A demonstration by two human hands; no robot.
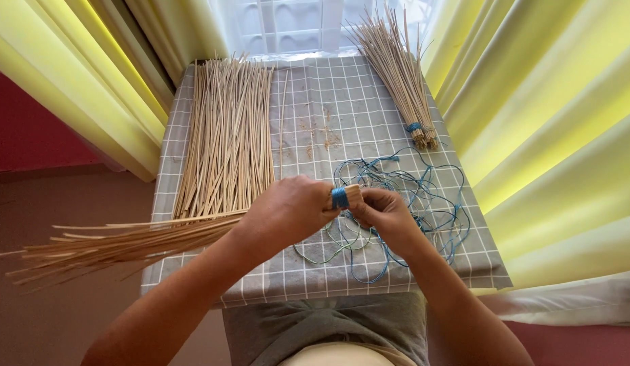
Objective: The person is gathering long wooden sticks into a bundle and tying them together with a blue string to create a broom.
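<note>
Hands: left (pixel 288 210) grips stick bundle (pixel 125 240), right (pixel 383 213) pinches blue cord (pixel 340 198); one bundle (pixel 403 81) tied at tabletop (pixel 328 102) far-right corner, loose sticks (pixel 227 135) left

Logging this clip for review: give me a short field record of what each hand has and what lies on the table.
left hand: grips a stick bundle near its bound end, the sticks fanning out past the table's left edge
right hand: fingers at the blue binding on that bundle's end
cord: tangled blue cord on the cloth under and beside the right hand
loose sticks: spread flat on the table's left part
tied bundle: finished, far right corner
table: grey checked cloth
</note>
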